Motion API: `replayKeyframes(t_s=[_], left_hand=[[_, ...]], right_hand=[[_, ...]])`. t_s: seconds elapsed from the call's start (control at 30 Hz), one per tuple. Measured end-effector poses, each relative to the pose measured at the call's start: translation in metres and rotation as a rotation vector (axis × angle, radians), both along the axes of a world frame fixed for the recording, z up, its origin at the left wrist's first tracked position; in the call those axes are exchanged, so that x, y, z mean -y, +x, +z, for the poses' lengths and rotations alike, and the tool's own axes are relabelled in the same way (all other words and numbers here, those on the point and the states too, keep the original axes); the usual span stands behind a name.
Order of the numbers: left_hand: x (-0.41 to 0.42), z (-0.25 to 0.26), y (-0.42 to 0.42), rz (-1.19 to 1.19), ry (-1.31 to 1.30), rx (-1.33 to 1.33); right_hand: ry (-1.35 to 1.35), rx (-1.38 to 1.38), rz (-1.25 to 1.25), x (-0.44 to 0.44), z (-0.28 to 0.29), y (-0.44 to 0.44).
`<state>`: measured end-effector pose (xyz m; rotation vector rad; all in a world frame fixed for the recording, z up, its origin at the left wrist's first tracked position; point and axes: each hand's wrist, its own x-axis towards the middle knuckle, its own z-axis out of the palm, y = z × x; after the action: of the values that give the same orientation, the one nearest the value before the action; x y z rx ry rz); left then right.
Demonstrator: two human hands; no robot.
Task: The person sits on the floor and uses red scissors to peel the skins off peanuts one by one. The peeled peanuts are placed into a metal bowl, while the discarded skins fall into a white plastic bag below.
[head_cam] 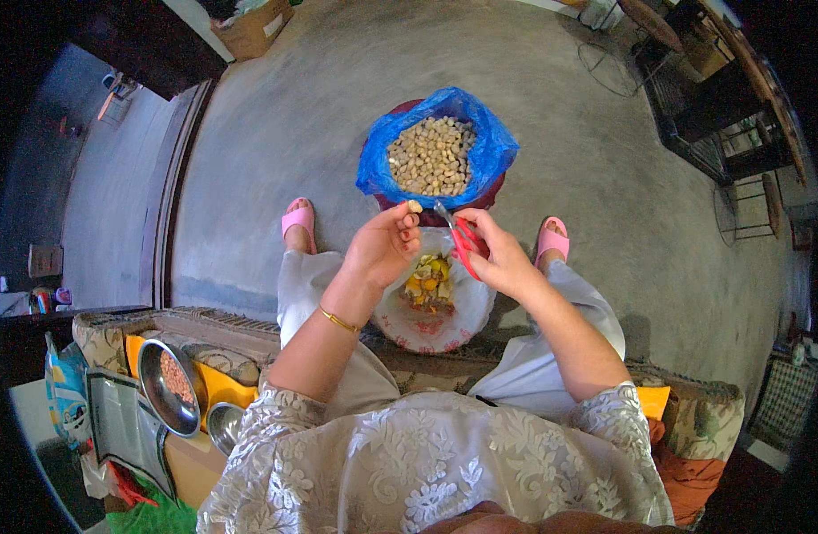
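Note:
My left hand (pixel 389 243) pinches one small pale nut (pixel 415 207) between thumb and forefinger, its other fingers curled. A pair of red-handled pliers (pixel 465 243) is in my right hand (pixel 499 250), the metal jaws pointing up and left towards the nut but apart from it. Just beyond both hands, a blue plastic bag (pixel 375 157) lies open, full of similar tan nuts (pixel 432 157); their exact kind is unclear. Beneath my hands, between the legs, a plastic-lined white basin (pixel 472 310) with red markings holds yellow and pale scraps (pixel 427 284).
To the left on a patterned sofa (pixel 102 334) stand a steel bowl (pixel 194 414) of reddish-brown kernels (pixel 176 377) and a smaller steel bowl (pixel 225 424). My feet in pink slippers (pixel 299 220) flank the bag. A cardboard box (pixel 248 33) sits beside the doorway; wooden furniture (pixel 729 127) lines the right.

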<state>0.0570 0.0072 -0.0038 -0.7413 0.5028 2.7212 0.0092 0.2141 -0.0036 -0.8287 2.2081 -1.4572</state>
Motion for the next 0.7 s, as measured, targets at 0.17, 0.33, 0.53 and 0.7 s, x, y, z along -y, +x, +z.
replayKeyframes(t_s=[0.17,0.33,0.53,0.7], left_hand=[[-0.007,-0.013,0.026,0.006,0.168,0.016],[-0.024,-0.021,0.026,0.062,0.145,0.123],[-0.031,-0.026,0.023,0.056,0.104,0.127],[-0.033,-0.035,0.023,0.078,0.063,0.128]], right_hand=[[0.104,-0.198,0.091,0.007,0.025,0.008],[0.223,-0.449,0.129,0.009,0.016,0.007],[0.384,-0.539,0.079,0.014,0.012,0.004],[0.419,-0.508,0.079,0.017,0.010,0.004]])
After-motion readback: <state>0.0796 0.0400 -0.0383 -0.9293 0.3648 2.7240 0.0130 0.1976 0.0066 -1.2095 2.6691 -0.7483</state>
